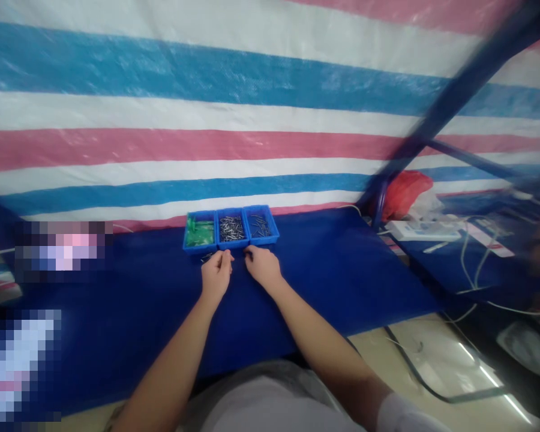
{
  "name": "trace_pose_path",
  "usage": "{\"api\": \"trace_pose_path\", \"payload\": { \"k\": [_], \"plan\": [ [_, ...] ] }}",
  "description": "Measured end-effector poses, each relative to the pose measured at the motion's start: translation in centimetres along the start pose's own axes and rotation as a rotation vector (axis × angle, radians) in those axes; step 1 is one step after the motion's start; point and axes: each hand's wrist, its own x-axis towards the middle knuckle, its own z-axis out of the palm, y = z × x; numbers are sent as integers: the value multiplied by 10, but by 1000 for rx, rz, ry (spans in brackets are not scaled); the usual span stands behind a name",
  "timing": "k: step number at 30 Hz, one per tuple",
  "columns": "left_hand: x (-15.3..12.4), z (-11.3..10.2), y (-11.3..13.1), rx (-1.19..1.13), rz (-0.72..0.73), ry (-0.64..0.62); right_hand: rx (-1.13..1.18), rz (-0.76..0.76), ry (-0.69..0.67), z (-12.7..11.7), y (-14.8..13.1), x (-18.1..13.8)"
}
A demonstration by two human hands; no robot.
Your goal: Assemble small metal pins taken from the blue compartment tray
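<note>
And here they are, 2 bare hands, side by side with a small gap: the left hand [216, 276] has its fingers bunched together, the right hand [264, 269] curls its own inward, and whether either clamps on anything, I cannot tell. Just beside the left fingers, slim, straight, dark metal pins [206, 257] show, at least 2, long axes mostly sideways, outer ends leftward; held or lying loose, unclear! Right beyond, 3 open rectangular blue plastic trays [233, 245] in a row: green plastic-looking pieces [200, 233] at left, silvery metal pins [231, 229] heaped at mixed angles in the middle, uncountable, and thinner-looking grey metal pins [258, 226] at right, all on 1 dark-blue tabletop [324, 276].
</note>
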Motion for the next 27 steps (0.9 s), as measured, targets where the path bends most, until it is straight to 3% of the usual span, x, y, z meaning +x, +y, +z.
{"api": "trace_pose_path", "payload": {
  "k": [12,20,27],
  "plan": [
    [0,0,-3,24,14,2,17,-106,-39,1,1,-1],
    [-1,0,-2,29,15,12,39,-94,-37,0,5,1],
    [-1,-1,-2,43,4,7,21,-246,-65,3,7,0]
  ]
}}
